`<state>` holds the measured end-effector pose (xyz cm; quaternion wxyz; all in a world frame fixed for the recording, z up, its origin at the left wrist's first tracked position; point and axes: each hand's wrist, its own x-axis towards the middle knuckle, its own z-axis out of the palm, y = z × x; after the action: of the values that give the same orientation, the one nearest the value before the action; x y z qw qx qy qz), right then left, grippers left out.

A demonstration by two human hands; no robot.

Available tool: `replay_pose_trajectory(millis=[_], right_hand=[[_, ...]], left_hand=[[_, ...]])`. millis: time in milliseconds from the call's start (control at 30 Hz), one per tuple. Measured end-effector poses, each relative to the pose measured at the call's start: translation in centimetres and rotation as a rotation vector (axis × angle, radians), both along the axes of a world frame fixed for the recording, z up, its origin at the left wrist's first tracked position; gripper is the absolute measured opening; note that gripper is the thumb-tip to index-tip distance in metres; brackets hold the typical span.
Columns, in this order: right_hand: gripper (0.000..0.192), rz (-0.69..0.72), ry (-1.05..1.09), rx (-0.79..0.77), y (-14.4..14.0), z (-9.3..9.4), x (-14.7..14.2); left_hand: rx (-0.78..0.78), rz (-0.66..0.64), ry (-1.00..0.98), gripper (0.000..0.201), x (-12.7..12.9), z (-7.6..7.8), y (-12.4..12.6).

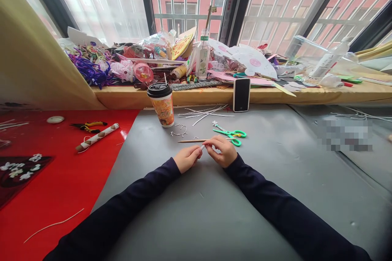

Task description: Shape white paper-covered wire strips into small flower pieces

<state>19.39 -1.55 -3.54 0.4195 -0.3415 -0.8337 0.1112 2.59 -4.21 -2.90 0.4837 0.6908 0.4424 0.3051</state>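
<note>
My left hand (pixel 188 159) is closed, its thumb and fingers pinching one end of a small white strip (pixel 203 147). From the other side my right hand (pixel 222 151) pinches the same strip between thumb and forefinger. Most of the strip is hidden by the fingers, so its exact kind is unclear. Just beyond the hands lies a thin pointed wooden stick (pixel 191 141). Green-handled scissors (pixel 234 134) rest behind my right hand, beside a small white flower on a stem (pixel 217 124). Short curled white pieces (pixel 183 130) lie behind the stick.
A lidded paper cup (pixel 163 110) stands at the back left, and a phone (pixel 241 95) leans against the ledge. Between them lie several white strips (pixel 203 115). Pliers (pixel 88 126) and a wrapped roll (pixel 99 137) are on the red surface. Craft materials crowd the sill (pixel 122 98).
</note>
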Motion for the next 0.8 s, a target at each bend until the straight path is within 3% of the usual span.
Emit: replay_pose_trajectory(millis=[233,367,667,800], right_hand=[[0.022,0.042,-0.268,0.170,0.0,0.2,0.3],[0.019,0.137,-0.425,0.234,-0.1,0.5,0.5],[0.016,0.187,-0.561,0.236,-0.6,0.5,0.4],[0.016,0.169,-0.575,0.239,-0.6,0.3,0.3]], left_hand=[[0.166,-0.065,0.209,0.028,-0.2,1.2,-0.4],[0.217,-0.151,0.253,0.028,-0.5,1.4,-0.3],[0.191,-0.341,0.287,0.028,-1.3,1.7,0.4],[0.163,-0.366,0.285,0.029,-1.6,1.9,0.5]])
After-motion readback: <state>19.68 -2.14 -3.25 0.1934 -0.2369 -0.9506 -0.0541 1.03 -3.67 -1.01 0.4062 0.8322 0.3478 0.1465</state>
